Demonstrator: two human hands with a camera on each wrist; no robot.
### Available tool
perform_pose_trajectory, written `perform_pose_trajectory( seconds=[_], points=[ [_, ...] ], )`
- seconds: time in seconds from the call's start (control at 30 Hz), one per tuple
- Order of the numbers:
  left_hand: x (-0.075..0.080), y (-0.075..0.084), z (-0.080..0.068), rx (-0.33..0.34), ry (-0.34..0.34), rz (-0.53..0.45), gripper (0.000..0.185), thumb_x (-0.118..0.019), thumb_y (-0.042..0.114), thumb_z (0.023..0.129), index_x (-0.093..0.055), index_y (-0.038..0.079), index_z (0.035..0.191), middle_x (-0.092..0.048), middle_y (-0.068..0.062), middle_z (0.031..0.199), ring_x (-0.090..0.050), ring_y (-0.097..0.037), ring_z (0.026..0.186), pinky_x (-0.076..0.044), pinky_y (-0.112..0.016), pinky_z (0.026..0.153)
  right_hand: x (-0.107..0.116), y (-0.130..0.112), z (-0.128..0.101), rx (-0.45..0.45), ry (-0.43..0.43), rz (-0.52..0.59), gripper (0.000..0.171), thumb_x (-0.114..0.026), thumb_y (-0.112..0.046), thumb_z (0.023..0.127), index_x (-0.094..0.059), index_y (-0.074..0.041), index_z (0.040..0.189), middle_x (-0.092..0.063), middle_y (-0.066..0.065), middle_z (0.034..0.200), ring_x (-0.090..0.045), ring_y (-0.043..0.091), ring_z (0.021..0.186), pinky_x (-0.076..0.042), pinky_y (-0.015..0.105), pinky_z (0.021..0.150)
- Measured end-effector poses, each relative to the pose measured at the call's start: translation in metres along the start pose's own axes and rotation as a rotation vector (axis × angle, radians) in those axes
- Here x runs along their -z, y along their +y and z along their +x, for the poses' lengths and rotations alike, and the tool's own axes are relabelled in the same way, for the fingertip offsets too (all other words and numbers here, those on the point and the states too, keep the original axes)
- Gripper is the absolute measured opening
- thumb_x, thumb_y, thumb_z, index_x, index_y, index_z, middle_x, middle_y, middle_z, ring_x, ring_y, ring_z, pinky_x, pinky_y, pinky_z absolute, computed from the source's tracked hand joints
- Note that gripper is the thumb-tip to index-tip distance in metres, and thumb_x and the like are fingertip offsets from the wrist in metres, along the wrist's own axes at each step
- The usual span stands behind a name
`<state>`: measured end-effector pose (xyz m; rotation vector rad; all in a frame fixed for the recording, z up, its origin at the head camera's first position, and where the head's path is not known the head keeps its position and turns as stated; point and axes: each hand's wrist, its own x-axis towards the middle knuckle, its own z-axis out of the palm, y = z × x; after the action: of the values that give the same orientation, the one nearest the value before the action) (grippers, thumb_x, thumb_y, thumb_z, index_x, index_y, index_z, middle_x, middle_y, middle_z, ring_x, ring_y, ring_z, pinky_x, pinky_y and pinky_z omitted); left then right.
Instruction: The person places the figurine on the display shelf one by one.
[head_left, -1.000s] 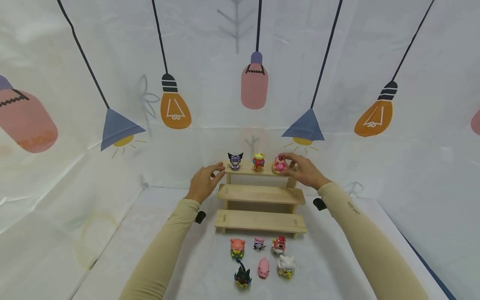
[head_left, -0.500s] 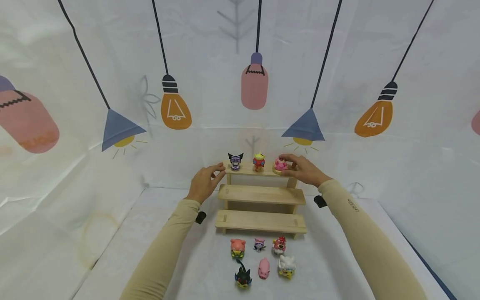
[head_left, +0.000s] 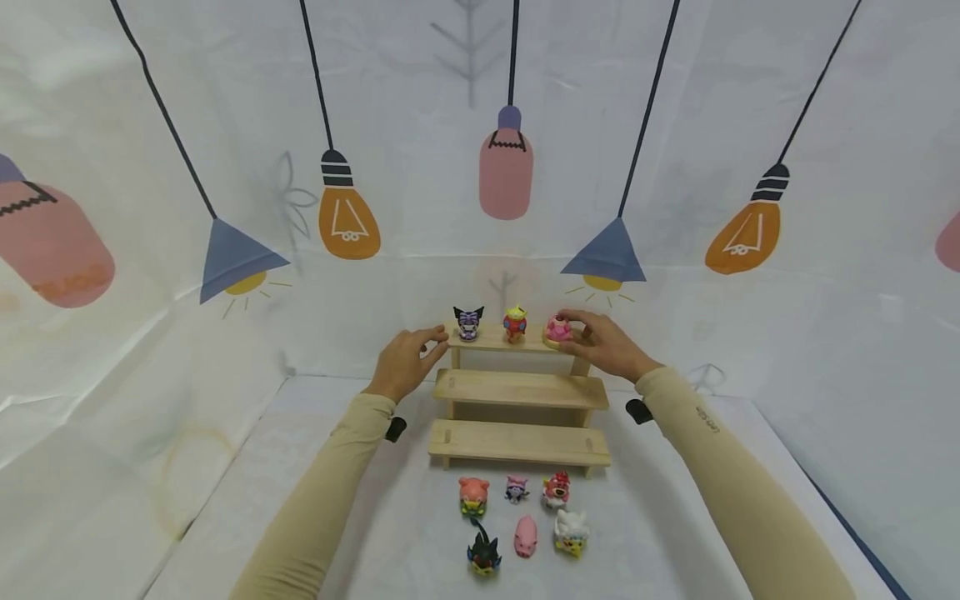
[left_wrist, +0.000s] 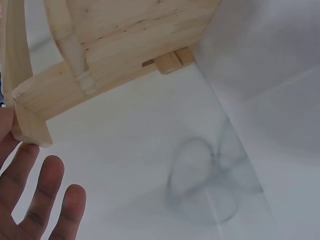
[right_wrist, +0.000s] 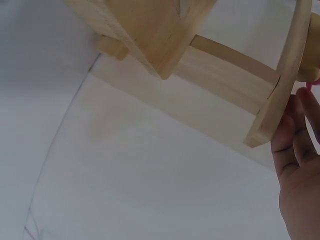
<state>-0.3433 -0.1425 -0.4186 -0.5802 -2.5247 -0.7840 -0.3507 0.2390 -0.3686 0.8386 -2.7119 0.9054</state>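
On the left end of a three-tier wooden display stand (head_left: 522,387), my left hand (head_left: 403,360) grips the top board with thumb and bent fingers; its other fingers spread below the board end (left_wrist: 32,127) in the left wrist view. My right hand (head_left: 609,342) pinches a pink bear figurine (head_left: 558,328) at the top board's right end. That figurine is mostly out of sight in the right wrist view, where the right hand (right_wrist: 302,165) is beside the board. Also on the top board stand a black-eared purple figurine (head_left: 468,323) and a green-and-red alien figurine (head_left: 515,323).
In front of the stand lie several figurines: a coral one (head_left: 473,496), a small pink-purple one (head_left: 516,489), a red-and-white one (head_left: 557,491), a black one (head_left: 483,550), a pink pig (head_left: 526,536) and a white one (head_left: 572,533). A lamp-printed white sheet (head_left: 420,167) hangs behind.
The whole head view shifts very slightly to the left. Both hands stay at the top board, and the figurines keep their places.
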Motion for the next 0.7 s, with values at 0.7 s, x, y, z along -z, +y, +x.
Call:
perform_pose_trajectory(
  seconds=[0.7],
  points=[
    [-0.005,-0.003,-0.056,-0.103,0.032,-0.027,0.032,-0.07,0.037,0.097,-0.073,0.019,0.125,-0.063,0.0,0.138,-0.058,-0.028,0.124,-0.053,-0.051,0.091,0.002,-0.004,-0.043,0.035,0.16,0.018,0.059,-0.072,-0.022,0.098,-0.048,-0.013,0.15,-0.054,0.016,0.14,-0.051,0.024,0.099,-0.044,0.049,0.079]
  ],
)
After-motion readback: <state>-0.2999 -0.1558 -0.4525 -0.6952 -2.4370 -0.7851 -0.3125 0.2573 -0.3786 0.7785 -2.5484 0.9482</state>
